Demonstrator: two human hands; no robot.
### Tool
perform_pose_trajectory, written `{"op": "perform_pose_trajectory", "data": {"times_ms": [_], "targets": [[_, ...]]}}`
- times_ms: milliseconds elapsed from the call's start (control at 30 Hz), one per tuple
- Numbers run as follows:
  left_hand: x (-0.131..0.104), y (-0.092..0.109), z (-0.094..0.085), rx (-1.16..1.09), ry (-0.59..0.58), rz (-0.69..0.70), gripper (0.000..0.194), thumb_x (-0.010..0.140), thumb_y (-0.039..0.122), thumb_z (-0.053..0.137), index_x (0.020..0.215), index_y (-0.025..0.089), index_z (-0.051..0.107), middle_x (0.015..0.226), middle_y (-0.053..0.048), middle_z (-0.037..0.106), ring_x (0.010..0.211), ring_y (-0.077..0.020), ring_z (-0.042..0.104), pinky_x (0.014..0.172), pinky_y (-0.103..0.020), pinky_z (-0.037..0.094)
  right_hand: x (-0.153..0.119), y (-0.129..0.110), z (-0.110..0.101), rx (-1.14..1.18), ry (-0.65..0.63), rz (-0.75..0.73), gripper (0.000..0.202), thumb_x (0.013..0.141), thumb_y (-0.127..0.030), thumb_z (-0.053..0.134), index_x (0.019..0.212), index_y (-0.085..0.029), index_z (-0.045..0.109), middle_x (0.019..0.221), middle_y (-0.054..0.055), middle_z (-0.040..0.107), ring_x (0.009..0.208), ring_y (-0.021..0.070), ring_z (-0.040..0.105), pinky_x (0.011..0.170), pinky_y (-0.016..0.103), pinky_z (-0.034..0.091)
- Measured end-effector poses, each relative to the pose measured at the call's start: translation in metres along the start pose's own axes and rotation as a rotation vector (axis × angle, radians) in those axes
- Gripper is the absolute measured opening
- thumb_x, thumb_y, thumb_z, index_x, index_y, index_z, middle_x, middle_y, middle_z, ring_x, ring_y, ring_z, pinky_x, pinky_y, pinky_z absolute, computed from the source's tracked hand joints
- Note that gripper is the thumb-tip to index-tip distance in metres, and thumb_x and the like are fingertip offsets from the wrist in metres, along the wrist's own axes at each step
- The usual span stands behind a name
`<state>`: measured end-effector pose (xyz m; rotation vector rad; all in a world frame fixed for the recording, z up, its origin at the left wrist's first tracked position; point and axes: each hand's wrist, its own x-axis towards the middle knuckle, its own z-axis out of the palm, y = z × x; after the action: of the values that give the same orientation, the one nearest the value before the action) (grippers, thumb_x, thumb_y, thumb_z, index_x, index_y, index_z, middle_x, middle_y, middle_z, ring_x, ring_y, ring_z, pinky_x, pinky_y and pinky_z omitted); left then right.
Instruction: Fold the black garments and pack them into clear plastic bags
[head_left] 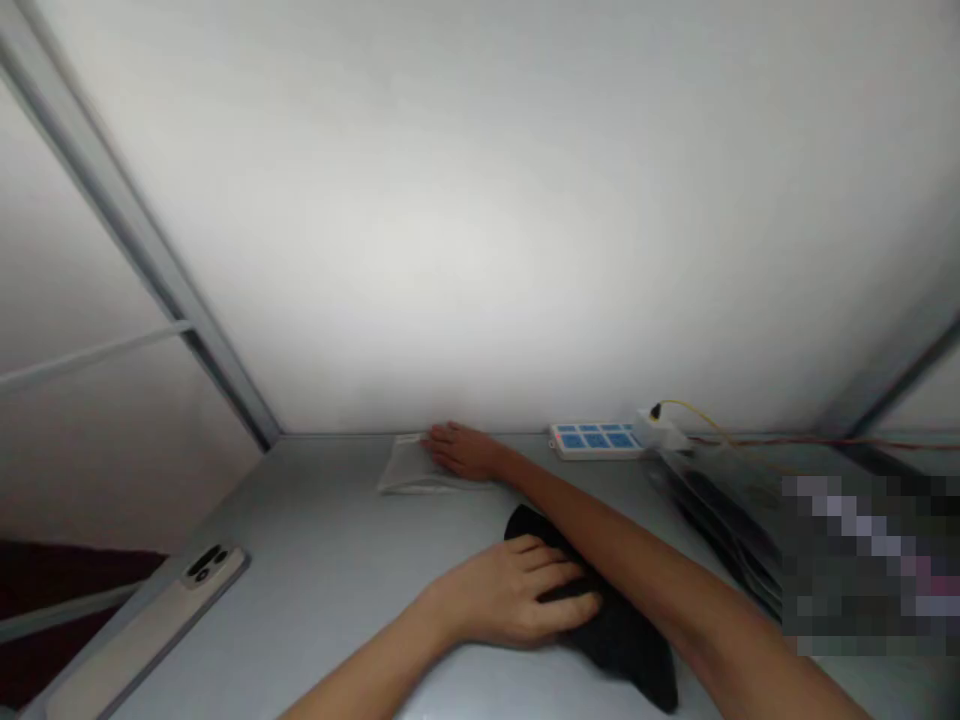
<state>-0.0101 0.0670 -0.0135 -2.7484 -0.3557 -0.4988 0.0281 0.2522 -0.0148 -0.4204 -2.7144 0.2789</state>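
Note:
A black cloth item (622,630) lies on the grey table in front of me. My left hand (525,590) rests on its left part, palm down, with the fingers apart. My right arm passes over the cloth and reaches to the back of the table. There my right hand (461,450) lies flat on a clear plastic bag (412,472), fingers stretched out. Part of the bag is hidden under that hand, and part of the cloth under my left hand and right forearm.
A phone (150,630) lies at the left edge of the table (315,560). At the back stands a power strip (596,441) with a white plug and cables. Dark items in plastic (720,520) lie on the right, partly pixelated. A white wall rises behind.

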Motion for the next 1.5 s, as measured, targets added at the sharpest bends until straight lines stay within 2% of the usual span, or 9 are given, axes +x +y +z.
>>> {"op": "perform_pose_trajectory", "data": {"times_ms": [133,267,467,800,1033,1133,1267,1400,1500], "targets": [[-0.011,-0.015,-0.006,-0.03,0.014,-0.079,0.03,0.099,0.022,0.051,0.127,0.016,0.059,0.123,-0.012,0.07,0.114,-0.023,0.064,0.094,-0.035,0.05,-0.022,-0.008,-0.043,0.047,0.195,0.08,0.047,0.108,-0.039,0.032,0.142,-0.019,0.057,0.147,0.011,0.059,0.139,0.0221,0.05,0.12,0.044,0.035],[-0.014,-0.023,-0.005,-0.047,-0.028,-0.221,0.039,0.093,0.025,0.058,0.131,0.016,0.058,0.118,-0.014,0.071,0.105,-0.0257,0.066,0.087,-0.038,0.05,-0.097,-0.033,-0.074,0.079,0.344,0.209,0.054,0.11,-0.038,0.017,0.138,-0.017,0.058,0.131,0.01,0.07,0.125,0.0212,0.062,0.111,0.042,0.046],[-0.008,-0.023,0.006,-0.159,0.124,-0.506,0.041,0.084,0.028,0.067,0.125,0.021,0.062,0.12,-0.012,0.071,0.109,-0.0301,0.065,0.093,-0.044,0.05,-0.186,-0.074,-0.051,0.142,0.347,0.281,0.043,0.107,-0.043,0.034,0.131,-0.024,0.064,0.133,0.01,0.068,0.126,0.0239,0.061,0.115,0.046,0.042],[-0.018,-0.034,0.005,-0.292,0.557,-0.845,0.036,0.1,0.045,0.042,0.117,0.019,0.062,0.106,-0.011,0.074,0.103,-0.0263,0.068,0.095,-0.043,0.049,-0.179,-0.065,-0.045,0.071,0.234,0.16,0.088,0.083,-0.066,0.071,0.152,-0.018,0.046,0.152,0.019,0.051,0.141,0.0358,0.046,0.119,0.055,0.034],[-0.022,-0.045,0.01,-0.297,0.783,-1.068,0.044,0.108,0.035,0.02,0.106,0.019,0.061,0.092,-0.006,0.071,0.088,-0.0204,0.069,0.083,-0.036,0.054,-0.181,-0.073,-0.043,0.136,0.321,0.181,0.034,0.096,-0.039,0.06,0.126,-0.026,0.072,0.139,0.011,0.065,0.132,0.0293,0.056,0.117,0.054,0.037],[-0.025,-0.043,0.008,-0.249,0.816,-1.085,0.042,0.108,0.033,0.019,0.109,0.019,0.059,0.101,-0.009,0.069,0.098,-0.0229,0.067,0.089,-0.041,0.053,-0.181,-0.078,-0.046,0.457,0.546,0.382,0.03,0.09,-0.041,0.069,0.114,-0.025,0.077,0.12,0.007,0.075,0.119,0.0287,0.065,0.114,0.05,0.041],[-0.023,-0.03,0.004,-0.258,0.675,-0.935,0.033,0.106,0.031,0.031,0.115,0.019,0.06,0.112,-0.012,0.068,0.111,-0.0254,0.063,0.1,-0.046,0.05,-0.183,-0.08,-0.047,0.666,0.882,0.702,0.041,0.091,-0.055,0.06,0.089,-0.018,0.077,0.089,0.006,0.077,0.092,0.0294,0.07,0.091,0.046,0.054],[-0.016,-0.019,-0.001,-0.378,0.343,-0.64,0.04,0.096,0.025,0.054,0.135,0.025,0.057,0.134,-0.008,0.067,0.125,-0.0225,0.061,0.109,-0.04,0.048,-0.2,-0.085,-0.046,0.961,1.281,0.897,0.04,0.086,-0.054,0.061,0.096,-0.017,0.073,0.094,0.007,0.077,0.092,0.0273,0.071,0.086,0.043,0.058],[-0.016,-0.016,-0.004,-0.421,0.06,-0.484,0.055,0.092,0.018,0.054,0.146,0.027,0.05,0.151,-0.008,0.055,0.141,-0.024,0.049,0.117,-0.044,0.041,-0.233,-0.098,-0.041,1.077,1.407,0.988,0.036,0.078,-0.047,0.064,0.101,-0.02,0.07,0.093,0.005,0.076,0.093,0.0257,0.073,0.087,0.042,0.06]]}}
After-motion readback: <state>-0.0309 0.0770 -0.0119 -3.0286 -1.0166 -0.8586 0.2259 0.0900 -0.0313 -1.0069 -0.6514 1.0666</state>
